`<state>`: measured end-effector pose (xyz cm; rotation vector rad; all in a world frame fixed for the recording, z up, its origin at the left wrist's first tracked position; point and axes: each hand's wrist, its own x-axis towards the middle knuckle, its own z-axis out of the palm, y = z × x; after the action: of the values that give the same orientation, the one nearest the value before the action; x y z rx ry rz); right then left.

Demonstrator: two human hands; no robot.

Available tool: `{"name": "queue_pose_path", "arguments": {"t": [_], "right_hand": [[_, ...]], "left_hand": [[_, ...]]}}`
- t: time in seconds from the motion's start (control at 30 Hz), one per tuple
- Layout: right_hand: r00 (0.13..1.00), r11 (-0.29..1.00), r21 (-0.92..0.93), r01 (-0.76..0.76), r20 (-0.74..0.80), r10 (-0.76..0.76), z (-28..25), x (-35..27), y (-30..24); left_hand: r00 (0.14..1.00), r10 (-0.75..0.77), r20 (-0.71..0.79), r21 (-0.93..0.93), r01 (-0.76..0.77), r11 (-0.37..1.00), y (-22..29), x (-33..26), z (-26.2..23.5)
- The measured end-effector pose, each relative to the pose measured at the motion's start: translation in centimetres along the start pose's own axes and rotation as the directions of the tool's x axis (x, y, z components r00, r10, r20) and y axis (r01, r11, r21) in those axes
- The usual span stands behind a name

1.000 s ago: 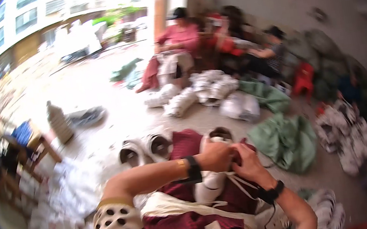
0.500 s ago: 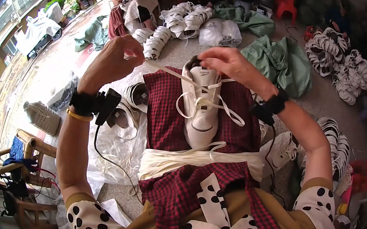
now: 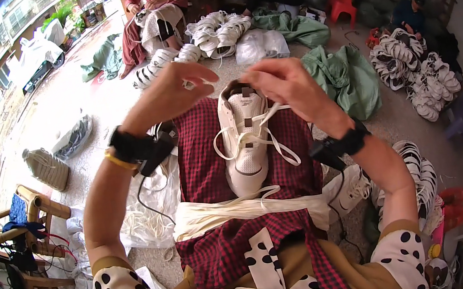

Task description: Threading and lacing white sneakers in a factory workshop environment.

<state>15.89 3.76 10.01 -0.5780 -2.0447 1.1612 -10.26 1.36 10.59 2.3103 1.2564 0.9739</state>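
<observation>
A white lace-up sneaker point(image 3: 248, 154) lies on the red-and-black checked cloth point(image 3: 202, 167) over my lap, its toe toward me. Its pale shoelace point(image 3: 283, 151) is part threaded, with loops hanging at both sides. My left hand point(image 3: 175, 90) hovers left of the collar, fingers stretched out toward the shoe, no lace visible in them. At the collar's right edge, my right hand point(image 3: 285, 85) has its fingers bent together. One strand of lace runs up under that hand and seems held there; its end is hidden. A bundle of cream laces point(image 3: 212, 216) lies across my lap.
White shoes point(image 3: 346, 193) stand by my right side, with striped ones point(image 3: 419, 176) beyond. Shoe piles point(image 3: 422, 80) lie at the right. Green sacks point(image 3: 351, 82) and a red stool point(image 3: 341, 3) are farther back. Bamboo stools point(image 3: 38, 215) stand left. Other people sit at the back.
My left hand has come right and down toward the shoe; the strand it was pulling taut no longer shows. My right hand stays by the collar with its fingers more curled. The view has shifted slightly.
</observation>
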Motion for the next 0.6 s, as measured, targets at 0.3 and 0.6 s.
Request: {"name": "queue_pose_path", "arguments": {"t": [0.3,0.6], "right_hand": [[0.974,0.988,-0.043,-0.15,-0.177,0.141,-3.0,-8.3,5.5],[0.972,0.998,-0.068,-0.005,-0.233,-0.011,0.5,-6.9,9.6]], "left_hand": [[0.947,-0.169,0.272,0.125,0.14,0.982,-1.4,3.9,7.8],[0.875,-0.159,0.458,-0.061,0.21,0.976,-3.8,4.9,8.0]]}}
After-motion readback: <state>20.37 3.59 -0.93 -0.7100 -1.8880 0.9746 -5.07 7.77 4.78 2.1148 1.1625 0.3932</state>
